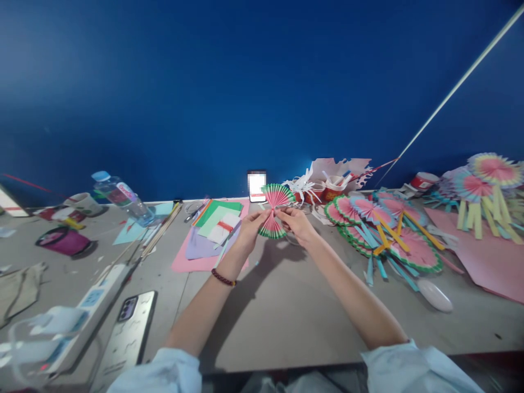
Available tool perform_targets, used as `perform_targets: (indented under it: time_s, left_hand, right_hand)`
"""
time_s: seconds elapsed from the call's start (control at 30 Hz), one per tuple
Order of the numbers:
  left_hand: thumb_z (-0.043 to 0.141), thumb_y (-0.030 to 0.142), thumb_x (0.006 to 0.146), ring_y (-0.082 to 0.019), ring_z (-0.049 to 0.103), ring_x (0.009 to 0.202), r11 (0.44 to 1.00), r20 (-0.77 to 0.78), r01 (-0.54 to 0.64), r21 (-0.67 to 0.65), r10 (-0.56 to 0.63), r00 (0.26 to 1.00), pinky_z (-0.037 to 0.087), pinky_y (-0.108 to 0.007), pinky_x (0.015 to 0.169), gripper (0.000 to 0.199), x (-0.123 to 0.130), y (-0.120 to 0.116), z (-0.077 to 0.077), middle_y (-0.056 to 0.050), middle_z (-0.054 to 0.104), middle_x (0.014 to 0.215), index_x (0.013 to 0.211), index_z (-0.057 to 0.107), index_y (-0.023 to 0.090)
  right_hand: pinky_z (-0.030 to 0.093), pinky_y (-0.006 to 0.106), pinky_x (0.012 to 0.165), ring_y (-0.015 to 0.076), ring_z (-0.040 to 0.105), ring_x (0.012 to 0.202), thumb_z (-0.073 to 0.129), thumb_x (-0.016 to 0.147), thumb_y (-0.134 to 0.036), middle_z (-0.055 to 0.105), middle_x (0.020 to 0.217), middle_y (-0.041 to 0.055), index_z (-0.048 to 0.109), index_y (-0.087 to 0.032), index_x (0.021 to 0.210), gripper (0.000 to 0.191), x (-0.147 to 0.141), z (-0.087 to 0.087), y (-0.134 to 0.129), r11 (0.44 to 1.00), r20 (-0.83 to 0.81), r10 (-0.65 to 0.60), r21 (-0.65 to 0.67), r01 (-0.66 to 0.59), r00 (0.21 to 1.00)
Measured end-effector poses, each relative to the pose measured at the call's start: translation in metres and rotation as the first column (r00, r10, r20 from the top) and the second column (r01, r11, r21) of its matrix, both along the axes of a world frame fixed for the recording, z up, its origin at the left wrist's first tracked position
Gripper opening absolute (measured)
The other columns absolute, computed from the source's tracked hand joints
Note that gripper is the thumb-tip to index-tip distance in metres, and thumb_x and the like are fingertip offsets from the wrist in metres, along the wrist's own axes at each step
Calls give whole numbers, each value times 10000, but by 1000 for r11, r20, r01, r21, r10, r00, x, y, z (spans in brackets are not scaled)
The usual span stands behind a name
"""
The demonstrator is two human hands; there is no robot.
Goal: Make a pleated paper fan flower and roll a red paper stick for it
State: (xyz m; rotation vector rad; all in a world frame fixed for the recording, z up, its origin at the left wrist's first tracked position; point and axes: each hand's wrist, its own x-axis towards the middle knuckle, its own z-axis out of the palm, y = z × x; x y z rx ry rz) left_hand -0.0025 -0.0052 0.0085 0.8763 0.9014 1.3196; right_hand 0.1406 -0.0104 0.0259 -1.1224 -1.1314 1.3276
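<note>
A pleated paper piece (277, 195), pink with green-and-white edges, is held up above the table. It fans out at top and bottom and is pinched narrow at its middle. My left hand (252, 228) grips it from the left, fingers closed near the centre. From the right, the fingers of my right hand (295, 222) close on the same narrow middle. Left of my hands lies a stack of coloured paper sheets (200, 246). Several finished round paper fans (413, 248) with blue and orange strips are piled to the right.
A phone (257, 186) leans against the blue wall. Leftward are a water bottle (125, 197), a power strip (88, 308), another phone (129, 333) and a purple pouch (63, 240). Rightward are red cups (333, 188), pink sheets (483, 256) and a white oval object (435, 295).
</note>
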Motion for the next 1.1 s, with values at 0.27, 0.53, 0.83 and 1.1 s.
perform_targets:
  time_s: [0.27, 0.53, 0.83, 1.1]
  left_hand:
    - [860, 346, 569, -212, 663, 791, 994, -262, 34, 105, -6, 965, 497, -330, 770, 293, -6, -2, 6, -75, 759, 829, 792, 788, 170]
    - [813, 346, 587, -172, 627, 768, 994, -214, -10, 107, 33, 976, 471, -297, 760, 237, -6, 3, 0, -42, 747, 807, 758, 776, 186]
    - [848, 346, 560, -156, 611, 742, 998, -104, 46, 45, -41, 994, 451, -296, 779, 269, -6, 5, -4, -29, 725, 770, 755, 763, 181]
    - [910, 383, 497, -146, 628, 722, 996, 23, 89, -6, -89, 996, 459, -278, 756, 389, -7, 9, -10, -31, 738, 775, 792, 773, 170]
  right_hand:
    - [174, 222, 406, 49, 288, 433, 828, 524, -525, 465, 496, -68, 659, -160, 731, 452, -1, 2, -3, 999, -9, -53, -3, 53, 999]
    - [222, 239, 452, 65, 331, 472, 782, 614, -480, 487, 519, -50, 698, -138, 800, 398, 5, 3, -2, 997, 94, -41, 68, 35, 995]
    - [247, 241, 466, 69, 336, 477, 753, 636, -472, 451, 499, -66, 665, -144, 771, 366, 4, 4, -2, 994, 115, -58, 94, 47, 992]
    - [257, 248, 473, 80, 369, 504, 753, 617, -578, 489, 534, -46, 677, -131, 800, 489, 5, 6, -2, 988, 132, -101, 127, 84, 986]
